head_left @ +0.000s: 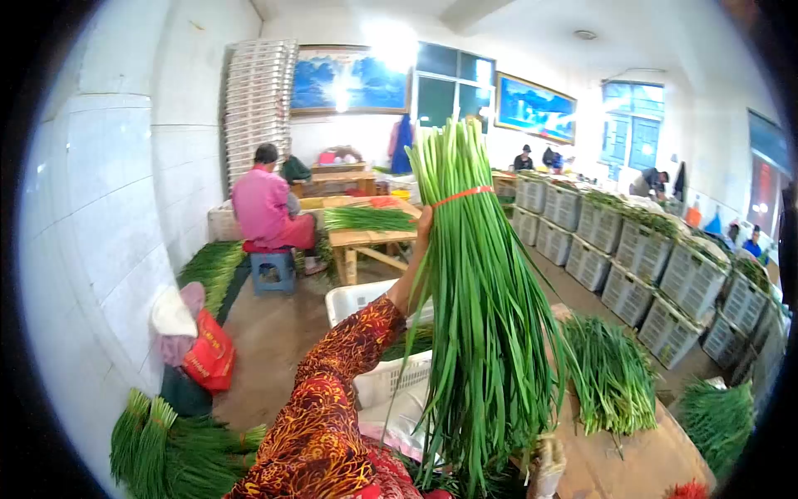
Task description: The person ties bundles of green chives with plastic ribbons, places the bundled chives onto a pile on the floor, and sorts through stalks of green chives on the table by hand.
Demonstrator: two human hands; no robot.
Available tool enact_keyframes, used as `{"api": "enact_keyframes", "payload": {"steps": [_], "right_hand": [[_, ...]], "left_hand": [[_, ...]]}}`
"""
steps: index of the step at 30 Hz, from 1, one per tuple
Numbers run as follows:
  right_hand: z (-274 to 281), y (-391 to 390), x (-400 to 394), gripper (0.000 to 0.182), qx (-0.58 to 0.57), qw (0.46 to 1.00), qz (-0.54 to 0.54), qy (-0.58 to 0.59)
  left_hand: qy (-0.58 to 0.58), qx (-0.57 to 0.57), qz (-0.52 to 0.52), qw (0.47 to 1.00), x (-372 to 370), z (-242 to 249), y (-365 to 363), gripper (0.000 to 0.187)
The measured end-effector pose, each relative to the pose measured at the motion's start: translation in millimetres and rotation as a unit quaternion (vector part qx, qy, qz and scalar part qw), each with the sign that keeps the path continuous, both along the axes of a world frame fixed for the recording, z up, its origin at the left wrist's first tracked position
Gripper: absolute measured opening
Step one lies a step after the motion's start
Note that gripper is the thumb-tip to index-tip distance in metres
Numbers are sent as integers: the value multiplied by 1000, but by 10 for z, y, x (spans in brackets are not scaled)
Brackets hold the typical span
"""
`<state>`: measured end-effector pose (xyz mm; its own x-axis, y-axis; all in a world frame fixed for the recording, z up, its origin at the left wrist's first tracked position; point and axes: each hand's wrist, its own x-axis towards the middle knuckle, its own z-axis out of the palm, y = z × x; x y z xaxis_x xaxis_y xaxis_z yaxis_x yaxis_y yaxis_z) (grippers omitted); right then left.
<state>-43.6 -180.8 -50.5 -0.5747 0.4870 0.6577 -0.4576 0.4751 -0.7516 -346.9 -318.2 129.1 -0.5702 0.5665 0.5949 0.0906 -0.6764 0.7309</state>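
Upright bundle of long, flat green leaves with pale cut ends (478,274), held at the centre of the view, pale ends toward 12 o'clock and dark tips hanging toward 5 o'clock. A narrow red band (461,196) circles it below the pale ends. The left hand (423,237), reached by an arm in an orange-and-black patterned sleeve (320,407), grips the bundle just below the band; its fingers are curled in behind the leaves, their tips and exact closure hidden. The right hand cannot be made out, so the state of its fingers cannot be told. For sound handling, the grip is best kept firm yet not crushing, close to the band, with the pale ends level and the tips hanging free of snags.

Containers: behind the sleeve, toward 7 o'clock, a white plastic basket with slotted walls (391,384) holds some green leaves, partly screened by the arm. From 2 to 4 o'clock, grey-white slatted plastic crates (669,333) stand two high in a long row; greenery (648,219) is heaped along the upper tier, while the contents of the lower tier are not discernible. At 8 o'clock rests a bright red bag (209,353), contents unseen.
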Motion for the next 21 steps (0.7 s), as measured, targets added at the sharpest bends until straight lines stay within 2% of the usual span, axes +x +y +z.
{"api": "enact_keyframes", "payload": {"steps": [1,2,3,4,5,6,8,10,11,12,13,14,16,17,19,21], "right_hand": [[-6,109,-11,25,-280,949,1,-146],[-71,196,-13,27,-307,946,4,-106],[68,272,32,28,-258,963,13,-77],[127,365,-148,31,-199,976,-90,25],[31,697,-183,37,-202,974,-93,54],[177,947,-164,41,-77,991,15,105],[686,993,-371,32,3,966,176,187],[1019,682,-791,48,-19,979,80,187],[1276,383,-944,55,14,990,80,112],[1516,28,-1082,75,-128,980,148,29],[1491,-40,-1374,69,-8,992,122,0],[1379,-101,-1599,96,-56,977,201,-31],[1101,-318,-1899,118,-105,958,253,-84],[780,-255,-2096,116,-60,957,265,-97],[647,-480,-2070,113,-220,897,368,-106],[530,-661,-2090,105,-281,889,345,-110]], "left_hand": [[-22,8,-3,1000,-59,-25,-46,80],[-36,8,4,999,-95,-58,-75,80],[-47,8,12,999,-131,-85,-103,80],[-55,6,21,998,-151,-137,-135,81],[-60,4,28,998,-171,-180,-157,81],[-66,-1,35,997,-178,-255,-188,81],[-77,-14,42,996,-197,-413,-261,82],[-87,-28,46,995,-216,-596,-318,83],[-91,-37,47,994,-232,-695,-334,83],[-97,-47,47,993,-247,-809,-348,83],[-100,-60,48,992,-279,-907,-359,84],[-103,-71,50,991,-327,-1005,-364,84],[-113,-93,46,988,-385,-1179,-387,85],[-113,-102,48,987,-429,-1248,-406,85],[-117,-116,55,985,-504,-1371,-460,86],[-119,-132,63,982,-564,-1478,-517,87]]}}
